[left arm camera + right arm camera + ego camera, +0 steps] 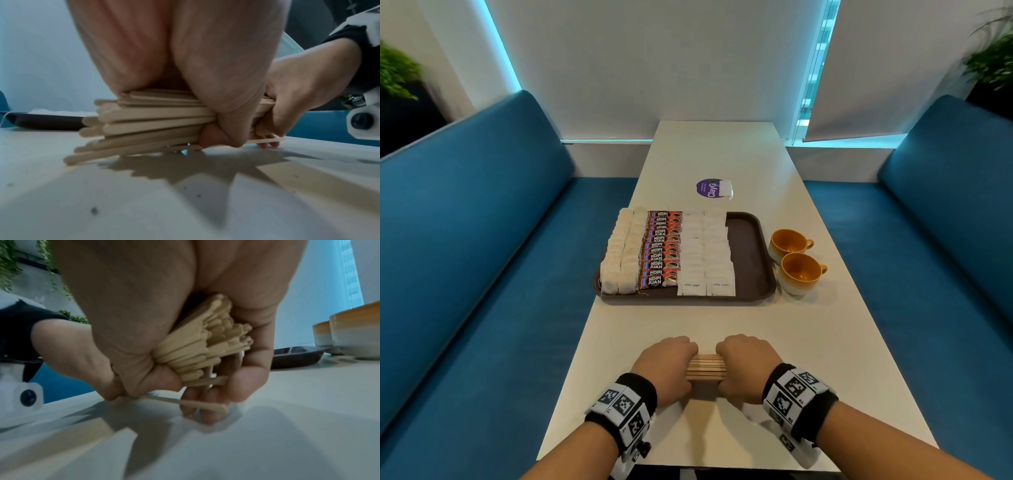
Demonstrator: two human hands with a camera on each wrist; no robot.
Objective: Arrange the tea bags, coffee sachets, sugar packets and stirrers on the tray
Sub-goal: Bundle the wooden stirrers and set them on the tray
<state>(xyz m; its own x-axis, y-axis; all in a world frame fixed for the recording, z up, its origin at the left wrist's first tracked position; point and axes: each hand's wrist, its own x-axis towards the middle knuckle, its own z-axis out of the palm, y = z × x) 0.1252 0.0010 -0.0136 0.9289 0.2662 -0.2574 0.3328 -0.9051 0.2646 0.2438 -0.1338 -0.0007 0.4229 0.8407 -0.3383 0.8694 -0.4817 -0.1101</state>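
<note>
Head view: both hands are wrapped round one bundle of stirrers [705, 367] on the table [808, 342], left hand [666, 368] on one end, right hand [746, 366] on the other. Tray [751, 253] sits further back with tea bags [619, 257], coffee [659, 250] and sugar [707, 253] in rows, right strip bare. Two cups [796, 258] just beside it.

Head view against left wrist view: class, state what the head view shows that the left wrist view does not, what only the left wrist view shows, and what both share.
Only the head view shows the tea bags, coffee sachets and sugar packets in rows, and two cups beside the tray.

Only the left wrist view shows the uneven stirrer ends and one stirrer lying loose under the bundle.

Both show the left hand and right hand gripping the stirrers on the table.
</note>
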